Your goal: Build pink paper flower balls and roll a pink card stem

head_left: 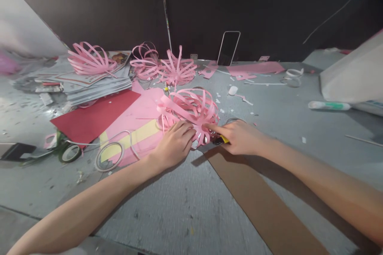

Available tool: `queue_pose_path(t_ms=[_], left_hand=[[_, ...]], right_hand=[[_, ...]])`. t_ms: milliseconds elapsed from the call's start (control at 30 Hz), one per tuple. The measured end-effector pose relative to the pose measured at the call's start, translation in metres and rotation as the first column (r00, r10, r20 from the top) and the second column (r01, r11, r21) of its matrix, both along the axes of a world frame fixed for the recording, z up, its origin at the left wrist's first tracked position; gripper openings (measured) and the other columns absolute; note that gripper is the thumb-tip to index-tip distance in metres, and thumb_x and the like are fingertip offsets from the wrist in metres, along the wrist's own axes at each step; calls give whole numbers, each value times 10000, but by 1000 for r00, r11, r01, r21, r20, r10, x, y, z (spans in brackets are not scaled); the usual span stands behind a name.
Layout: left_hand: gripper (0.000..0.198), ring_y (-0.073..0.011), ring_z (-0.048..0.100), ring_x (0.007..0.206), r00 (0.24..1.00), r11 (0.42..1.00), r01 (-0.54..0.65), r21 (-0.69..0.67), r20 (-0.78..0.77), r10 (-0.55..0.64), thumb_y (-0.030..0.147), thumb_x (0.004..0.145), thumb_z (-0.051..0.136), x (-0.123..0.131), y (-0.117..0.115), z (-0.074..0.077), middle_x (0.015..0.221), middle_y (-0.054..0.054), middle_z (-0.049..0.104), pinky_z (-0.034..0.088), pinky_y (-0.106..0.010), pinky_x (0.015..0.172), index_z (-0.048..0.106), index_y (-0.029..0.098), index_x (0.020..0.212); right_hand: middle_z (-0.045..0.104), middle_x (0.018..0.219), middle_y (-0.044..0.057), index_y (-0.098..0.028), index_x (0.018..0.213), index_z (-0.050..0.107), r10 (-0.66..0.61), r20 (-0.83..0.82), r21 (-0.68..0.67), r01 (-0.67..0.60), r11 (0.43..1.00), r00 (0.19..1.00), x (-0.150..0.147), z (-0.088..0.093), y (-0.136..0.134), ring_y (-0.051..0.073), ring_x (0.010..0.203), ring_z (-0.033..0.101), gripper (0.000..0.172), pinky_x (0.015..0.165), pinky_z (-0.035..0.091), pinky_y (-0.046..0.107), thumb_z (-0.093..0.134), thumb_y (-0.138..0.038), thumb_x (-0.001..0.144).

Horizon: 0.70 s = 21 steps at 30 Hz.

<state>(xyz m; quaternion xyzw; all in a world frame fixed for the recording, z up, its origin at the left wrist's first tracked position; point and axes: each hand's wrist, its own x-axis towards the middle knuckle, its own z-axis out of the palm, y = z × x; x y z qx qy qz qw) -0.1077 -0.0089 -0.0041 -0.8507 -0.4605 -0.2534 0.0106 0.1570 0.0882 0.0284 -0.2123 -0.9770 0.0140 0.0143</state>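
A pink paper-strip flower [191,107] of looped bands sits on the table in front of me. My left hand [177,142] has its fingers bent over the lower left of this flower, gripping it at the base. From the right, my right hand [236,137] touches the flower's centre with its outstretched index finger. Its other fingers are wrapped round a yellow-and-black tool [223,140] that looks like a utility knife, partly hidden by the hand. A brown cardboard strip [257,199] lies below the right hand.
Several similar pink flowers [178,69] stand at the back, one on a paper stack [98,87]. Left lie red paper [95,115], pink sheets [143,103] and tape rolls [109,157]. A phone [229,49] leans on the dark wall; a marker [329,105] lies right.
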Motion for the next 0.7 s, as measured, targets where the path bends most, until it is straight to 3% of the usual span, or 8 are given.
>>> queue_pose_path(t_ms=[433, 700], left_hand=[[315, -329, 589, 1280, 998, 996, -63, -58, -12, 62, 58, 955, 545, 2, -1, -3, 1322, -175, 704, 546, -527, 1147, 691, 99, 1230], [194, -304, 649, 1064, 995, 994, -87, -62, -53, 84, 49, 908, 549, 3, -6, 3, 1040, -133, 755, 601, -477, 964, 718, 142, 927]], right_hand=[[706, 660, -5, -181, 1639, 478, -62, 6, 35, 62, 997, 998, -4, 1, -3, 175, 550, 562, 818, 599, 286, 284, 607, -151, 832], [739, 727, 7, -231, 1605, 508, -39, 30, 0, 39, 999, 999, -4, 2, -3, 192, 604, 617, 797, 610, 284, 293, 611, -142, 820]])
